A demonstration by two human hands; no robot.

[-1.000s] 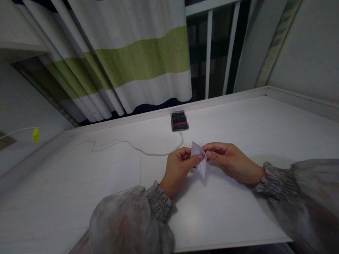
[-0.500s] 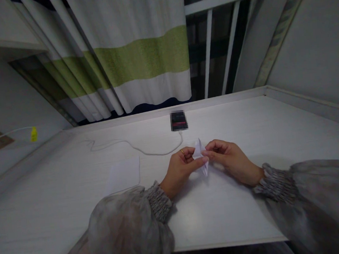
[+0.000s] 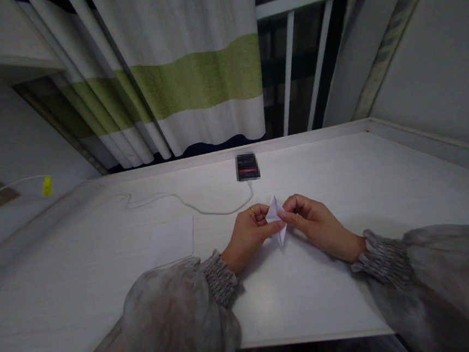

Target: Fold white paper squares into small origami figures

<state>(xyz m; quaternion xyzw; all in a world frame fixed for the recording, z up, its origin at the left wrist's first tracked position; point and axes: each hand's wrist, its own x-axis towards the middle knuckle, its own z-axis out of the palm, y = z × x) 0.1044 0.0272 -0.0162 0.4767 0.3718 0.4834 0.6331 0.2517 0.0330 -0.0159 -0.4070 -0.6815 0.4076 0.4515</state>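
Observation:
Between my two hands, just above the desk, is a small piece of folded white paper (image 3: 275, 208) with pointed upper and lower ends. My left hand (image 3: 251, 233) pinches it from the left, thumb across its lower front and a ring on one finger. From the other side my right hand (image 3: 317, 222) grips its right edge between thumb and curled fingers. The fingers behind the paper are partly hidden. To the left of my left hand lies a stack of white paper sheets (image 3: 171, 239), its near corner covered by my sleeve.
The white desk (image 3: 311, 301) runs back to a raised ledge. At the back lies a dark pixelated device (image 3: 247, 167) with a white cable (image 3: 200, 212) trailing left. A striped curtain (image 3: 197, 80) hangs behind, beside window bars (image 3: 289, 72). A yellow tag (image 3: 47, 186) hangs at left.
The folded paper has turned a little in my fingers, its top point now wider and flatter toward me. Both hands have stayed in nearly the same place.

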